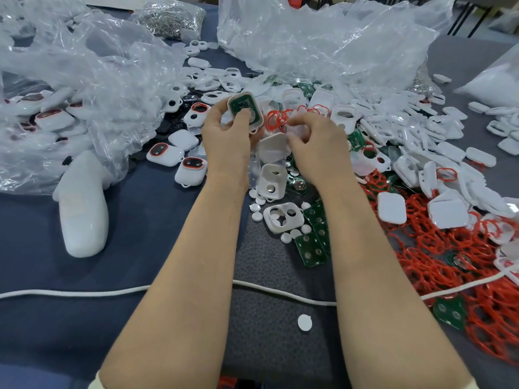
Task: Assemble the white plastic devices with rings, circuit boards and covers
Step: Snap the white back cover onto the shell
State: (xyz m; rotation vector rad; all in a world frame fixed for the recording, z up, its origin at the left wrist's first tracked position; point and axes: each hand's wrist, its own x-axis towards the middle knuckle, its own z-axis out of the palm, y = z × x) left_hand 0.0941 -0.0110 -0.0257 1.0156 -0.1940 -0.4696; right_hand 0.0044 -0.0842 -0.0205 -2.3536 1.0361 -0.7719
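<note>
Worktop [56, 318]: wide, draped in dark blue-grey cloth that runs off the left and near edges.
Mat [266, 346]: darker and pebble-textured, lying on the cloth at near centre.
Far right: a paler grey surface [463, 57], with thin dark metal legs [477, 21] beyond it.
Light: soft and even, with faint shadows.

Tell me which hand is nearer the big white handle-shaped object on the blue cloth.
Left. The left hand, gripping a white device, is up and right of the handle-shaped object; the right hand is farther right, beyond the left hand.
</note>
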